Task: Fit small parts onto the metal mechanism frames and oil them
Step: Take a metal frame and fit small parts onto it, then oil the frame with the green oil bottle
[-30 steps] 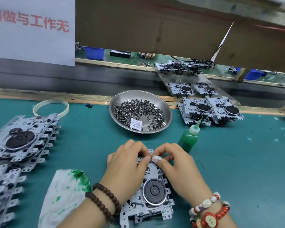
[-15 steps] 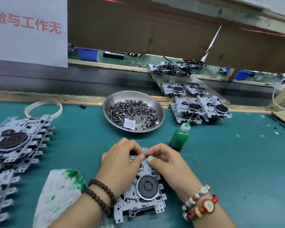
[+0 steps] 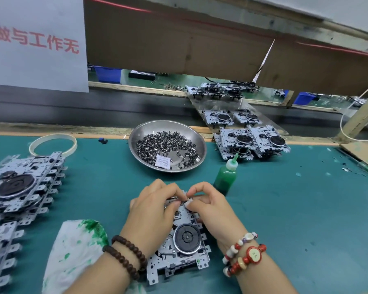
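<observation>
Silver stamped-metal mechanism frame with black round flywheel lies flat on the teal bench mat, near the front edge, between both wrists. Left hand rests over the frame's upper left part, fingers curled, fingertips at the far edge of the frame. Right hand comes in from the right, thumb and forefinger pinched together at the same far edge, meeting the left fingertips. A small pale piece shows at the pinch; cannot tell what it is, nor whether the left fingers grip it too.

Green squeeze bottle with white nozzle stands upright just beyond the right hand, apart from it. Round shallow steel dish holding a heap of small dark metal parts and a white label sits further back, centre. Stack of silver mechanism frames at left, fanned; more frames at back right. White cloth stained green beside the left forearm. Pale tape ring at back left of the mat
</observation>
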Demonstrator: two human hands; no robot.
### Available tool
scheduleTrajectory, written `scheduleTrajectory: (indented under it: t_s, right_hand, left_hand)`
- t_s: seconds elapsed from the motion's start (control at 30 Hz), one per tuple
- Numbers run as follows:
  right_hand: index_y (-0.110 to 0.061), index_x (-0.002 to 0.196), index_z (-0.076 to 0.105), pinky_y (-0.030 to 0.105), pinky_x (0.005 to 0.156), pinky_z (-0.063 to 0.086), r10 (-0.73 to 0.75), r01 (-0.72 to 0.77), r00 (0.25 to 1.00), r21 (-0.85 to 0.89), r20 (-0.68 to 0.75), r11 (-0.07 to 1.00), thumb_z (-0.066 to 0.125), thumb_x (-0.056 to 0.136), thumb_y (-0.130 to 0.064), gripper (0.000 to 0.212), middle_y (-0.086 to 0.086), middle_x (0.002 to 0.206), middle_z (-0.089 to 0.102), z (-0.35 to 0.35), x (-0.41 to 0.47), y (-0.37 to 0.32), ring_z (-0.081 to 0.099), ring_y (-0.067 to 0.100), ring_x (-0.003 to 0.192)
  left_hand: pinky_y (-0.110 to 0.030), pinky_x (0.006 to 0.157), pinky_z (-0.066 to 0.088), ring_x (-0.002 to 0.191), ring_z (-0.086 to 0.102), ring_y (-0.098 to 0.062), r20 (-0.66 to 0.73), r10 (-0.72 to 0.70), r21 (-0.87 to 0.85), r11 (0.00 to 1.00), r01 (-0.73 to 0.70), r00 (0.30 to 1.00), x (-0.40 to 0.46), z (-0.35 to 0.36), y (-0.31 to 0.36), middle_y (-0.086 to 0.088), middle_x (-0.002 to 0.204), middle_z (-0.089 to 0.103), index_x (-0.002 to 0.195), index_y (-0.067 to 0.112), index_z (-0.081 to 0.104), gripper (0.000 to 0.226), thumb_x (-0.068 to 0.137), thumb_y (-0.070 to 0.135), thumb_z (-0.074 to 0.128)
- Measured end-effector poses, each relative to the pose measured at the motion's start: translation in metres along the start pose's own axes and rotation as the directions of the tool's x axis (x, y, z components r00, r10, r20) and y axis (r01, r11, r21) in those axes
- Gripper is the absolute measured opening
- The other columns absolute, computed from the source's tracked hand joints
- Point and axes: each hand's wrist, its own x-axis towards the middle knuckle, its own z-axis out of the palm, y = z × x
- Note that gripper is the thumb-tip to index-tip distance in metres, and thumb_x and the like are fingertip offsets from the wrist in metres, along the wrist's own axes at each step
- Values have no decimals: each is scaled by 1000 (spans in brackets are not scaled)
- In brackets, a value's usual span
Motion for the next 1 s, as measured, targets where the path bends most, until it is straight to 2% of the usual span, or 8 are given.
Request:
scheduleTrajectory:
  t_s: [0.17, 0.33, 0.53, 0.6, 0.67, 0.77, 0.83, 1.0]
  right_hand:
    - [-17, 83, 51, 27, 60, 36, 31, -31, 999, 26, 17, 999, 56, 84, 1, 19, 11, 83, 57, -1, 1, -3, 46, 19, 76]
    - [-17, 85, 51, 23, 58, 36, 35, -35, 999, -2, 22, 999, 55, 86, 0, 18, 9, 83, 56, 0, -2, -4, 44, 16, 69]
    - [-20, 91, 54, 23, 71, 45, -32, 34, 997, -37, 64, 999, 56, 89, -8, 12, 3, 98, 61, -7, -9, 0, 54, 11, 78]
    - [-21, 91, 56, 23, 70, 49, -94, 92, 995, -38, -34, 995, 57, 88, -7, 14, -4, 100, 62, -15, -16, 7, 57, 3, 77]
    - [-21, 86, 57, 22, 63, 49, -154, 152, 965, -29, -213, 988, 60, 86, -5, 17, -7, 94, 63, -25, -24, 16, 55, -2, 66]
    - [-24, 86, 51, 16, 58, 42, -228, 218, 848, -78, -478, 973, 66, 81, -6, 24, -3, 91, 56, -45, -29, 24, 50, 2, 64]
    - [-30, 93, 45, 22, 69, 40, -242, 212, 828, -118, -506, 970, 70, 79, -11, 34, -4, 98, 50, -55, -22, 25, 48, 10, 78]
    - [-30, 132, 29, 36, 106, 30, -169, 105, 932, -206, -320, 973, 73, 78, -22, 70, -10, 119, 40, -59, 6, 20, 35, 13, 117]
  left_hand:
    - [-33, 87, 39, 90, 41, -6, 14, 94, 76, 993, -95, 995, 0, 0, -4, 15, 87, 44, 88, 32, 61, 17, 90, 17, 53]
    - [-35, 84, 40, 88, 41, -11, 20, 147, 143, 979, -149, 989, 0, 1, -6, 12, 89, 44, 92, 25, 60, 14, 91, 16, 50]
    - [-32, 85, 41, 91, 45, -5, 1, 149, 116, 982, -148, 989, -2, 2, -7, 17, 90, 46, 88, 32, 60, 16, 91, 19, 51]
    - [-26, 86, 42, 93, 48, 0, -13, 115, 21, 993, -115, 993, -2, 1, -8, 19, 92, 51, 81, 39, 58, 24, 90, 18, 53]
    - [-9, 82, 39, 95, 49, 4, -45, 73, -60, 995, -76, 996, 0, -2, -10, 19, 94, 53, 79, 42, 59, 29, 90, 16, 54]
    - [3, 69, 34, 88, 50, 9, -102, -19, -124, 992, 6, 995, 7, -9, -15, 17, 96, 54, 83, 41, 56, 25, 90, 17, 54]
    - [1, 63, 35, 82, 52, 8, -53, -95, -142, 986, 86, 994, 12, -12, -19, 16, 92, 58, 85, 38, 54, 17, 90, 22, 54]
    - [-6, 53, 36, 54, 51, 7, 109, -151, -70, 985, 159, 983, 19, -15, -24, 16, 69, 62, 78, 37, 60, 13, 89, 33, 56]
